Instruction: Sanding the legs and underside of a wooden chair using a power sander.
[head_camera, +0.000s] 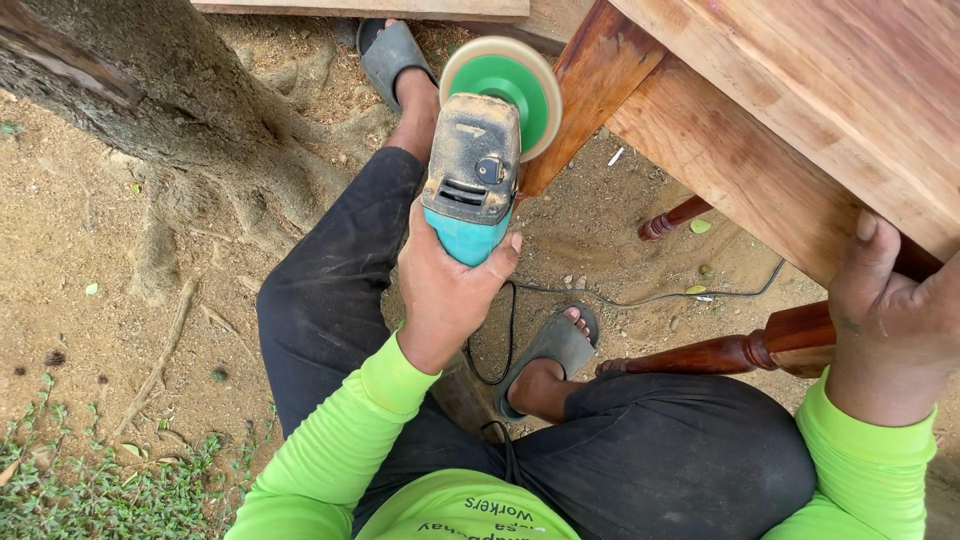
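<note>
Bare sandy ground is seen outdoors, with a tree trunk and its roots at the upper left and a patch of weeds at the lower left. A teal angle grinder is held in the left hand, the fingers wrapped closed around its rear body, thumb along the right side. Its green sanding disc is touching, or nearly touching, the edge of a reddish wooden leg of the overturned table. The table's rail is clamped by the right hand, thumb pressed up on the board's face; the other fingers are hidden behind the wood.

Risks can be judged from here. The grinder is gripped by one hand only, so a kick off the leg's corner could swing the disc toward the sandalled foot just beside it. The power cord is trailed across the ground past the other foot and could be snagged. Should the steadying grip slip, the table could be shifted against the disc and the wood gouged.
</note>
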